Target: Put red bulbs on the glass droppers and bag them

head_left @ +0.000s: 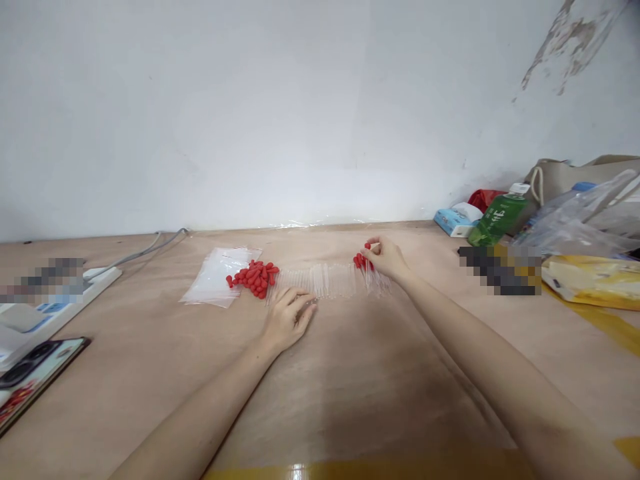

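Note:
My left hand [289,319] lies at the near left edge of a row of thin clear tubes [333,280], fingers loosely bent and thumb apart, with nothing seen in it. At the row's right end, my right hand [387,257] is closed in a pinch on a glass dropper with a red rubber bulb [367,246]. Its lower part cannot be made out clearly. Just below and left of these fingers, several red-bulbed droppers [358,261] lie together. Left of the row is a heap of loose red rubber bulbs [255,277], partly over a stack of clear plastic bags [213,277].
At the left are a white power strip [103,277] with a grey cable [145,252] and a phone [43,373]. On the right stand a tissue pack [453,222], a green bottle [500,217], plastic bags [575,213] and a yellow packet [595,280]. A wall [300,120] closes the far side.

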A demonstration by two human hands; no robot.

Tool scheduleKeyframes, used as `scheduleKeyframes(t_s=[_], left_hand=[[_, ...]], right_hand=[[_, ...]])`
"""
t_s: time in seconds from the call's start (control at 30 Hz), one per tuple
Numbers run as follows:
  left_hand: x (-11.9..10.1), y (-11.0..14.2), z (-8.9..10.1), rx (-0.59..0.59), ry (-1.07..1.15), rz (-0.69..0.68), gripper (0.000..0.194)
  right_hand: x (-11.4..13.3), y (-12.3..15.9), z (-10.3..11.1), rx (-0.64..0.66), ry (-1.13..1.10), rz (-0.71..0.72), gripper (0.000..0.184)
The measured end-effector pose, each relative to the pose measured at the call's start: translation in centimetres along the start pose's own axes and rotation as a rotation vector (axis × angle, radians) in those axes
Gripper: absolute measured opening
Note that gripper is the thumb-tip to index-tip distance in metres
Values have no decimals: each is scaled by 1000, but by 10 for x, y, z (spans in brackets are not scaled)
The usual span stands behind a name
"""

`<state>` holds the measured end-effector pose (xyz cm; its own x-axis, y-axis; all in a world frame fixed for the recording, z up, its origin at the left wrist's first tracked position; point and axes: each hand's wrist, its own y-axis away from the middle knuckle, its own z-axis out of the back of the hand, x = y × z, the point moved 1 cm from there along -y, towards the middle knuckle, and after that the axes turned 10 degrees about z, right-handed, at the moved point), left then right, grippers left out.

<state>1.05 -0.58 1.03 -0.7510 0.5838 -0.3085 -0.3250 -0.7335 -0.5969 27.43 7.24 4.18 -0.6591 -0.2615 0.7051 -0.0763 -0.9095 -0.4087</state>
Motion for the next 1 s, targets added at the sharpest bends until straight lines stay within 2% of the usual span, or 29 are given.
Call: scheduleKeyframes(t_s=[0.1,0.2,0.33,0.47,0.6,0.7,0.87,1.0], left_hand=[[4,1,1,-44,-85,45,16],[11,0,4,-121,-228,110,15],[18,-3,5,-168,-347,157,16],[19,-4,4,-175,-365,148,16],[19,-4,2,-171,-364,170,15],[20,-4,2,-161,-359,181,15],[17,-3,1,-165,-343,187,16],[-3,-10,-9,-112,-279,166,14]], right_hand=[[-2,-4,-18,34,188,8,19],[-3,-4,-34,31,347,29,22],[-3,-1,-40,-18,472,67,29],[-5,8,-27,-101,467,45,23],[-16,26,-1,-145,518,69,18],[-32,39,19,-174,589,19,22],[-57,49,29,-47,513,-206,33],[-57,51,23,-14,466,-257,31]])
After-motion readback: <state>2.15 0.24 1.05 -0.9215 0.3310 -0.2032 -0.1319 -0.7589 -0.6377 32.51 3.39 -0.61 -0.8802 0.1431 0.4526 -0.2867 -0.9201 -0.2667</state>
